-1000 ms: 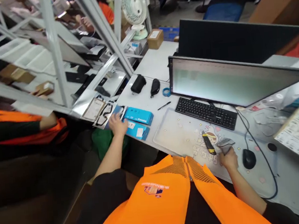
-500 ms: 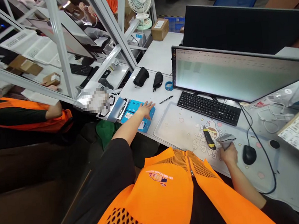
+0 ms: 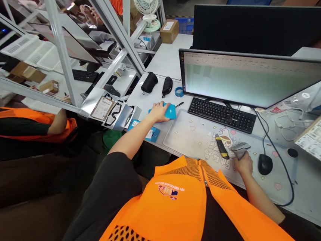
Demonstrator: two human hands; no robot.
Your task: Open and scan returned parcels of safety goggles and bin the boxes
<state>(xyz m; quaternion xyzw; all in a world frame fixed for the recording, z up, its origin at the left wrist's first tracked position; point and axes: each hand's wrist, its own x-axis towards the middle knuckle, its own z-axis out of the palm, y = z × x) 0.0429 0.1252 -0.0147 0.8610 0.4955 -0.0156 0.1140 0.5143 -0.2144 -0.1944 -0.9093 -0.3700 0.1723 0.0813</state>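
My left hand (image 3: 157,113) is closed over a small blue box (image 3: 171,111), its fingers gripping the top and near side. Other blue boxes with white labels (image 3: 152,134) lie at the desk's front edge, below my left forearm and partly hidden by it. A black pen (image 3: 179,104) pokes out just behind the held box. My right hand (image 3: 244,165) is wrapped around the handle of a grey barcode scanner (image 3: 241,149), resting low over the desk mat. Left of the scanner lies a yellow and black box cutter (image 3: 222,147).
A keyboard (image 3: 222,115) sits below the monitor (image 3: 243,77), with a mouse (image 3: 265,164) and its cable at right. Two black cases (image 3: 149,82) and a blue tape roll (image 3: 179,92) stand further back. Printed packages (image 3: 114,114) lie left, beside a metal frame (image 3: 61,50). A co-worker (image 3: 28,122) sits beyond.
My left hand has closed on one blue box and moved it back and to the right, away from the others. My right hand still holds the scanner in about the same place.
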